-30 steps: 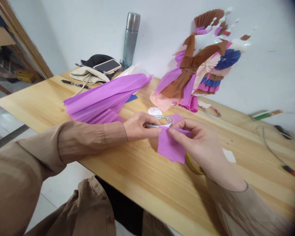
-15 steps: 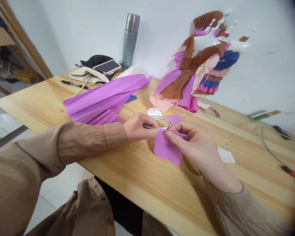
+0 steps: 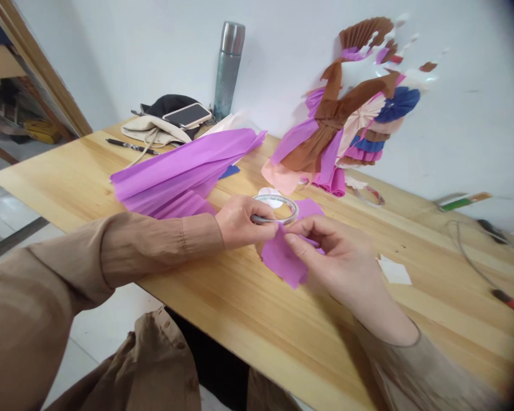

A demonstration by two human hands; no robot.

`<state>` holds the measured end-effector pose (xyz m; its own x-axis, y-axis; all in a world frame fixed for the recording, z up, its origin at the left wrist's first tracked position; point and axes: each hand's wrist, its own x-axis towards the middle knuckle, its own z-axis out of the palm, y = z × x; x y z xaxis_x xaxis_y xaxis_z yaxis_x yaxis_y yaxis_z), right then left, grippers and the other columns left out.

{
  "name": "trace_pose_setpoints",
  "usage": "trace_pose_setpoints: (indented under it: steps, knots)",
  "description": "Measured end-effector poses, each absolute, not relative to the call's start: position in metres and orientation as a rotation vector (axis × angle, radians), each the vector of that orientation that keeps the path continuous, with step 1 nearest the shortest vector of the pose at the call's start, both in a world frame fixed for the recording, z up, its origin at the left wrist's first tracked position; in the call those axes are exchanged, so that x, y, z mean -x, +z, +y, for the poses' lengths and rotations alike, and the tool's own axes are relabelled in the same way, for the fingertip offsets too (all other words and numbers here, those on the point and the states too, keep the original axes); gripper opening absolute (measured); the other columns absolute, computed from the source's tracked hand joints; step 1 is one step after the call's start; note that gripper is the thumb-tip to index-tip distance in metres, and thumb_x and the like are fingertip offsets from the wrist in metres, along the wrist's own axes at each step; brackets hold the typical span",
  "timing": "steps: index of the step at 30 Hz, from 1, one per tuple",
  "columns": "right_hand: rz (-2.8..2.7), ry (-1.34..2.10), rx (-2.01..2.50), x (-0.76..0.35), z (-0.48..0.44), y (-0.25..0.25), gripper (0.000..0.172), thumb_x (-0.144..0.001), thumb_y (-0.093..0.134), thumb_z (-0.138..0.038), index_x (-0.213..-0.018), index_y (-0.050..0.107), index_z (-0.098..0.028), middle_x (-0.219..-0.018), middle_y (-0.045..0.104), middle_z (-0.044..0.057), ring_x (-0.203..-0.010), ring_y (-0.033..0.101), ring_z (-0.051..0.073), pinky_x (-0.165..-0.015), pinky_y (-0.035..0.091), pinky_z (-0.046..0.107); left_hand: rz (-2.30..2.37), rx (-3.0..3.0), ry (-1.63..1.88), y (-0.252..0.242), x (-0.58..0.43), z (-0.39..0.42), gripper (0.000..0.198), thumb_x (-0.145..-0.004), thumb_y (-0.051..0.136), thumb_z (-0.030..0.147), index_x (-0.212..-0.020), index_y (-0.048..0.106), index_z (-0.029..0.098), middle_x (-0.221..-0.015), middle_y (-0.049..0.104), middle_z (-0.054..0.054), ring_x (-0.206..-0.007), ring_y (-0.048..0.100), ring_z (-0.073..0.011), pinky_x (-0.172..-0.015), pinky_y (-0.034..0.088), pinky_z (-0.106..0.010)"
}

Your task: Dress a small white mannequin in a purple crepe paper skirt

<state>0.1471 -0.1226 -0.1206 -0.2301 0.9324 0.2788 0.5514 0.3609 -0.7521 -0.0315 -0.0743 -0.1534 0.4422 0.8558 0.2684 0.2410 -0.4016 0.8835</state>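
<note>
My left hand point(image 3: 248, 221) is closed around the lower side of a narrow roll of tape point(image 3: 289, 202). Its thumb and finger also pinch the top of a small purple paper piece point(image 3: 285, 257), which hangs just above the table. Opposite, my right hand point(image 3: 325, 242) pinches that piece near its upper edge, its fingertips close to my left thumb. Behind my right fingers shows more purple paper point(image 3: 310, 208). A white round piece point(image 3: 270, 194) lies partly hidden behind the tape roll.
A large folded purple paper sheet point(image 3: 175, 165) lies at the left. Behind stand a flask point(image 3: 230, 71) and a paper-dressed figure point(image 3: 346, 108). A phone point(image 3: 188, 115) rests on a bag. White scraps point(image 3: 394, 270) and a red-handled tool point(image 3: 512, 302) lie at the right.
The small purple piece has swung left and its lower end has twisted. My right fingertips have shifted slightly left and down, and the tape roll has tipped so more of its ring shows.
</note>
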Motion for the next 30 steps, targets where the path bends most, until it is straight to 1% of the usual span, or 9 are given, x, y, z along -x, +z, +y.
trace_pose_setpoints:
  steps: [3,8,14,21,25,30]
  knots:
    - [-1.991,0.622,1.253,-0.1466,-0.1249,-0.1214,0.012,-0.084,0.059,-0.023,-0.075,0.067,-0.023,-0.074,0.073,0.002,-0.061,0.064,0.015,-0.054,0.047,0.028,0.894,-1.944,0.978,-0.1551,0.0311,-0.0746,0.018,-0.075,0.059,0.018,-0.058,0.064,0.012,-0.052,0.049,0.003,-0.053,0.043,-0.0063,-0.050,0.032,-0.020]
    - [-1.945,0.576,1.291,-0.1486,-0.1223,-0.1229,0.010,-0.083,0.061,-0.026,-0.077,0.067,-0.023,-0.073,0.073,0.003,-0.061,0.064,0.016,-0.056,0.049,0.029,0.865,-1.993,1.036,-0.1577,0.0299,-0.0761,0.024,-0.076,0.057,0.020,-0.053,0.058,0.012,-0.051,0.047,0.003,-0.053,0.041,-0.0058,-0.049,0.030,-0.020]
    - [-1.890,0.562,1.380,-0.1493,-0.1217,-0.1246,0.012,-0.081,0.062,-0.031,-0.074,0.066,-0.022,-0.074,0.072,0.005,-0.059,0.062,0.017,-0.053,0.046,0.030,0.843,-1.983,1.041,-0.1566,0.0302,-0.0770,0.026,-0.078,0.056,0.022,-0.053,0.058,0.012,-0.051,0.047,0.002,-0.052,0.040,-0.0058,-0.049,0.029,-0.021]
    - [-1.880,0.566,1.386,-0.1479,-0.1241,-0.1269,0.010,-0.081,0.062,-0.029,-0.075,0.067,-0.023,-0.069,0.071,0.003,-0.053,0.059,0.014,-0.047,0.042,0.027,0.891,-1.982,1.088,-0.1578,0.0287,-0.0762,0.027,-0.079,0.058,0.024,-0.054,0.058,0.012,-0.052,0.047,0.003,-0.052,0.039,-0.0054,-0.049,0.030,-0.020]
    - [-1.920,0.509,1.347,-0.1470,-0.1234,-0.1253,0.009,-0.081,0.062,-0.026,-0.075,0.069,-0.023,-0.072,0.074,0.003,-0.057,0.063,0.016,-0.052,0.047,0.029,0.912,-1.995,1.080,-0.1561,0.0293,-0.0769,0.027,-0.078,0.058,0.022,-0.053,0.056,0.012,-0.051,0.048,0.003,-0.052,0.040,-0.0054,-0.049,0.030,-0.020]
    - [-1.932,0.504,1.321,-0.1474,-0.1230,-0.1254,0.010,-0.082,0.062,-0.026,-0.077,0.070,-0.023,-0.074,0.075,0.003,-0.059,0.063,0.016,-0.055,0.047,0.031,0.900,-2.006,1.063,-0.1552,0.0300,-0.0772,0.024,-0.076,0.055,0.018,-0.053,0.056,0.013,-0.052,0.050,0.002,-0.053,0.043,-0.0061,-0.049,0.032,-0.019]
